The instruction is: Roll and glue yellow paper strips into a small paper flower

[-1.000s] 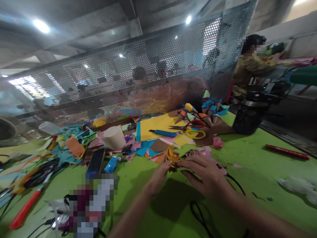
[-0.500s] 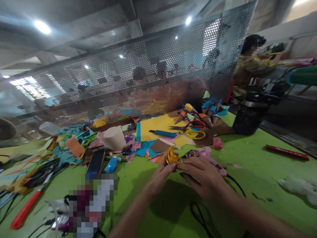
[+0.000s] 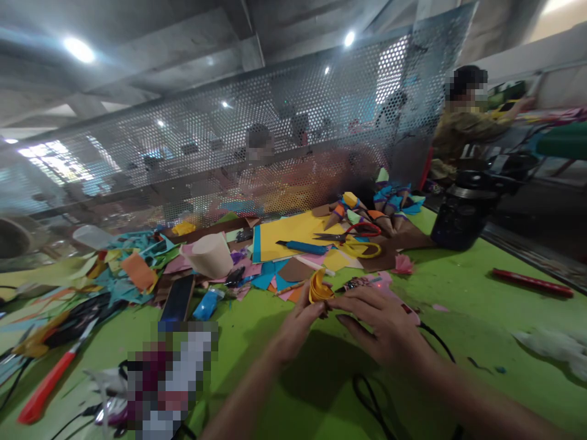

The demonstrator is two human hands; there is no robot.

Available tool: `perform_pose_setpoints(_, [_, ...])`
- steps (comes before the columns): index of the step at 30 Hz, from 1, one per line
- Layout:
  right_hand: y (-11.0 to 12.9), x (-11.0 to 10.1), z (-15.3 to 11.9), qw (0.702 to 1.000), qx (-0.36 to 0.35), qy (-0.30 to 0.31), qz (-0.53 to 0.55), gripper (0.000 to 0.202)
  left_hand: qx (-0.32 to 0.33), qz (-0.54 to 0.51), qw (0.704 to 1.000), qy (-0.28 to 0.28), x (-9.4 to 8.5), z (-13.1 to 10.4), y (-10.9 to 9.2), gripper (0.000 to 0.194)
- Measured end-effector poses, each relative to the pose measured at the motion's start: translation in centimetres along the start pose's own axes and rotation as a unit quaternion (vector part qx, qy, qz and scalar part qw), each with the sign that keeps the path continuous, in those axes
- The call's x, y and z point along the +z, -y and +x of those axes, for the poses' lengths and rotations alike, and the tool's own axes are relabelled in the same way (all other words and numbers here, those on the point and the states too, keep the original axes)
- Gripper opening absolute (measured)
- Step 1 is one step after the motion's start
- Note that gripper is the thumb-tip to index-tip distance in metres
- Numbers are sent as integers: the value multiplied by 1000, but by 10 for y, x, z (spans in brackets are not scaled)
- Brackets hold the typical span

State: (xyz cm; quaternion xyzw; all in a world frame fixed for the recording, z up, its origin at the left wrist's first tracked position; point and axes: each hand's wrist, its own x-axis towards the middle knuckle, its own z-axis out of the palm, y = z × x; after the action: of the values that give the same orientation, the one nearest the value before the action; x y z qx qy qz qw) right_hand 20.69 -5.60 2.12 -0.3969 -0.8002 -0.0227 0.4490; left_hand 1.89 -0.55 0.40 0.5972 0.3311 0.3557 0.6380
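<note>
Closest in, a black cable (image 3: 367, 391) loops over the green felt-looking table cover (image 3: 458, 293), right under the forearms. Both hands meet just past it: the left hand (image 3: 298, 327) and right hand (image 3: 380, 324) each pinch the base of a little curled yellow paper piece (image 3: 318, 287), fingertips closed on it from either side. It sits upright just above the table, between the two hands, probably held that way so the curl keeps its shape while it gets pressed together. Looks like thin matte craft paper, rolled into a loose petal or cone shape.

Off to the left lies a red-handled cutter (image 3: 46, 385), then a dark phone (image 3: 178, 299) lying flat and a small blue tube (image 3: 207, 304) beside it. Behind those is a big messy heap of paper scraps (image 3: 132, 269) in teal, orange and pink, plus a cream paper cone (image 3: 210, 255) on its side.

Further back there's a flat yellow sheet (image 3: 293, 231) with a blue craft knife (image 3: 305, 246) and scissors (image 3: 355, 238) resting on it, handy within reach. Finished paper cones (image 3: 367, 211) are bunched by the perforated metal screen (image 3: 275, 134). A black jar (image 3: 461, 217) stands at right, and another person (image 3: 468, 122) works well beyond.
</note>
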Motion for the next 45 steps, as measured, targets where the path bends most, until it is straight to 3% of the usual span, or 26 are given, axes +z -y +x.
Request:
perform_pose_setpoints(16, [-2,2,-1,1000,16,0,8,15,12,1,1000,18,5,-1,-10,54])
perform_pose_setpoints(22, [0,-9,3,996,18,-83,2,18,48,171,983,57,5,-1,-13,39])
perform_pose_setpoints(28, [1,-7,6,998,-24,-18,-60,19,120,298,944,78,7,-4,-8,35])
perform_pose_setpoints(33, [0,-2,6,998,-13,-1,-62,11,117,326,935,70,9,-4,-8,27])
perform_pose_setpoints(37, [1,-1,7,998,-4,-5,-58,10,113,316,939,75,10,-5,-10,28])
perform_pose_setpoints(40, [1,-1,7,999,8,-5,-46,14,87,261,959,71,11,-6,-11,33])
perform_pose_setpoints(45, [1,-6,7,996,44,-76,-29,22,39,129,990,31,12,-3,-11,40])
